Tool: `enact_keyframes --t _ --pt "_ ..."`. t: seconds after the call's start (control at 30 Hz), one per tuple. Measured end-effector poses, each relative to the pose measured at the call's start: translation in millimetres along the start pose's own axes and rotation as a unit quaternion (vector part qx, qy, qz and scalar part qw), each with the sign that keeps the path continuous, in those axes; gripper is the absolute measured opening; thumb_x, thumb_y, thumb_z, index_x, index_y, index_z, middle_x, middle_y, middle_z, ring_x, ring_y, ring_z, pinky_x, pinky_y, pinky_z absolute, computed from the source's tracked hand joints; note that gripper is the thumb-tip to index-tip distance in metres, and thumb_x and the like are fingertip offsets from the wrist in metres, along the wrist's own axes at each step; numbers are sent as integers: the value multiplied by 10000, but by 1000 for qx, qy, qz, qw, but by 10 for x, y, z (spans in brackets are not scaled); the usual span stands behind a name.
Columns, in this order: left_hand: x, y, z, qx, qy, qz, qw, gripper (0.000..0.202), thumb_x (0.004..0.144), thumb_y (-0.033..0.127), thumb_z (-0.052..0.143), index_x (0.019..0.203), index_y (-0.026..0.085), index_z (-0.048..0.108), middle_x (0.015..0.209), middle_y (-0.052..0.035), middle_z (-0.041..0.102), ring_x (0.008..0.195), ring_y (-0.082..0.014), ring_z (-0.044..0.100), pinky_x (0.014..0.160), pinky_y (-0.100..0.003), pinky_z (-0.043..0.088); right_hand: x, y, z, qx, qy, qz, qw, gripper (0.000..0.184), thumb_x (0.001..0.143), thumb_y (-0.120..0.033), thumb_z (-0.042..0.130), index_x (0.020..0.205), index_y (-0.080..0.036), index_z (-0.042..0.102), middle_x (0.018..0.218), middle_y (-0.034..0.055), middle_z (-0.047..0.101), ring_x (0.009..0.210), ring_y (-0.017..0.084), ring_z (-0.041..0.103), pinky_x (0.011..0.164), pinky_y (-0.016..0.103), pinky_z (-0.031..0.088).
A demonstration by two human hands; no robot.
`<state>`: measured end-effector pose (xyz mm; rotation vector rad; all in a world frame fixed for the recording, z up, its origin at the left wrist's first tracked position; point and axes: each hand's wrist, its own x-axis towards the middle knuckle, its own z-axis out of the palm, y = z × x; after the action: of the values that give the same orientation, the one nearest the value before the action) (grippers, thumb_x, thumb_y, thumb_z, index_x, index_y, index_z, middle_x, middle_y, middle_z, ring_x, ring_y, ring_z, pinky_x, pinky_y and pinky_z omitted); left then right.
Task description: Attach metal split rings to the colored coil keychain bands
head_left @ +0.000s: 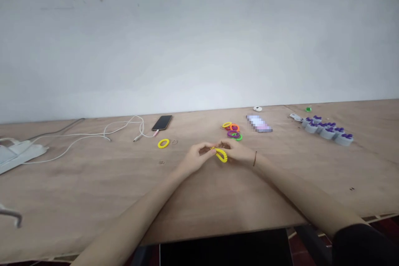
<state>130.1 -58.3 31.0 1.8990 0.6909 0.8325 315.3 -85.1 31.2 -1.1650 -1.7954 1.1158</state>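
Observation:
Between my two hands is a yellow spiral coil wristband, held just above the table. My left hand pinches its left end with thumb and fingers. On the other side, my right hand is closed on the same coil near its top. Any small part between the fingertips is too small to make out. Just beyond my right hand lies a pile of coil wristbands in yellow, orange, purple and green. To the left, another yellow coil wristband rests flat beside a thin metal split ring.
A dark phone with a white cable lies at the back left, and a power strip at the far left. Right of the pile are a second phone, a white case and several grey round pieces with purple tops.

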Motion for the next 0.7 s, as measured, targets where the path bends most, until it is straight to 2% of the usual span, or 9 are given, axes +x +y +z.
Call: enact_keyframes --t 0.1,0.17,0.4,0.5,0.6,0.7 --pt "17 -39 -25 -18 -13 -22 1000 326 749 399 602 962 153 618 1010 -71 668 961 -215 611 900 -360 446 -6 -5 -43 -73 12 -86 994 199 760 -318 546 889 -169 579 783 19 614 585 101 511 506 212 404" --pt "22 -54 -30 -34 -10 -29 999 347 717 400 636 953 149 600 996 -70 667 940 -210 618 889 -361 453 -11 -16 -51 -106 15 -117 987 172 783 -293 519 867 -164 596 803 27 624 621 109 523 550 222 408" --pt "32 -30 -25 -48 -43 -38 997 311 729 404 622 908 152 588 976 -59 659 944 -198 604 875 -345 453 -51 -83 -97 -169 -4 -143 975 157 812 -240 465 808 -164 602 734 11 613 620 113 508 547 217 369" --pt "31 -7 -22 -40 -52 -41 997 302 738 395 614 915 155 570 965 -55 652 938 -195 603 861 -331 452 -50 -79 -87 -213 8 -156 965 160 787 -169 439 702 -161 574 635 -13 564 564 100 450 527 215 320" --pt "30 12 -8 -21 -44 -39 998 301 750 395 601 927 156 556 962 -58 648 932 -195 602 846 -328 456 -33 -51 -72 -225 21 -155 962 180 769 -143 415 641 -160 540 597 -24 524 546 94 410 514 216 281" --pt "26 35 17 -1 -20 -33 999 299 764 407 579 923 154 553 951 -62 647 916 -198 605 838 -335 463 -20 -28 -74 -199 37 -133 970 192 767 -153 398 629 -160 531 600 -25 512 554 95 410 514 218 274"
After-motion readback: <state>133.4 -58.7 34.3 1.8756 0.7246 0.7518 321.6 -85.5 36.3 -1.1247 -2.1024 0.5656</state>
